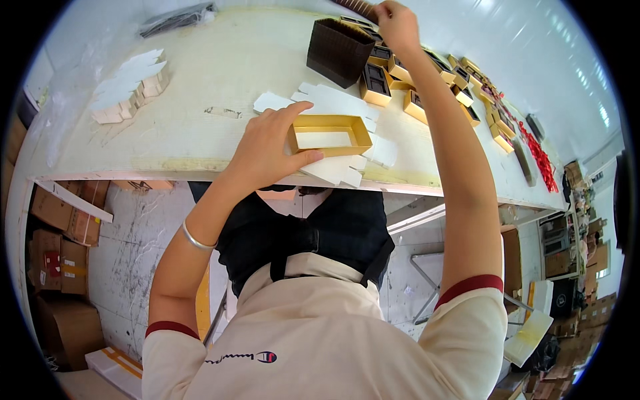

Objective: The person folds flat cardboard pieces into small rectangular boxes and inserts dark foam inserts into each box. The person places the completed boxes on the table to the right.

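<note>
My left hand (267, 143) grips the left end of a small open gold box (331, 122), thumb on the near wall and fingers along the far side. A white panel shows on the floor of this box. Flat white card blanks (333, 100) lie around and under it on the table. Far off at the top edge, my right hand (399, 28) has its fingers closed on the end of a dark brown ribbed stack (359, 8), partly cut off by the frame. A second dark brown stack (339, 52) stands upright just left of my right forearm.
Several gold boxes with dark inserts (377, 85) crowd the table right of the upright stack. Red ribbons (539, 157) lie at the far right. Folded white card pieces (130, 90) sit at the left. Cardboard cartons (59, 260) fill the space under the table (200, 143).
</note>
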